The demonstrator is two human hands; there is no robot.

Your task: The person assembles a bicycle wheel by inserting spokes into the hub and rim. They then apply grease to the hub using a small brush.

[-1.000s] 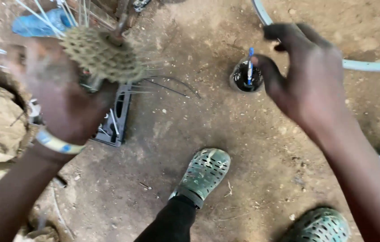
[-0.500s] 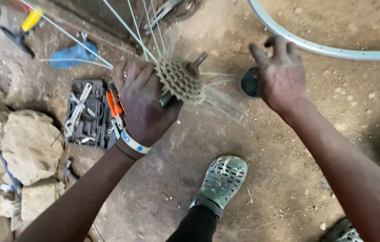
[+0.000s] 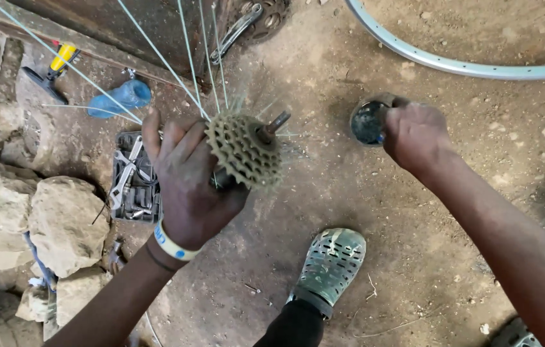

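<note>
My left hand [image 3: 189, 186] grips a bicycle wheel hub with a dusty sprocket cluster [image 3: 245, 151] on it; the axle end [image 3: 273, 125] sticks out to the right and thin spokes [image 3: 179, 54] fan away upward. A white and blue wristband sits on that wrist. My right hand [image 3: 417, 135] is down at the dirt ground, closed on a small round dark tin [image 3: 369, 122], partly covering its right side.
A silver wheel rim [image 3: 452, 64] curves across the top right. An open tool case with spanners [image 3: 132, 183] lies left of the hub, near a blue bottle [image 3: 121, 97] and a yellow-handled tool [image 3: 54, 71]. Rocks [image 3: 60, 218] at left. My shoe [image 3: 330, 263] below.
The view has shifted and steadied. My right hand has lowered onto the tin and closed on it. My left hand still holds the hub, now nearer the middle of the view.
</note>
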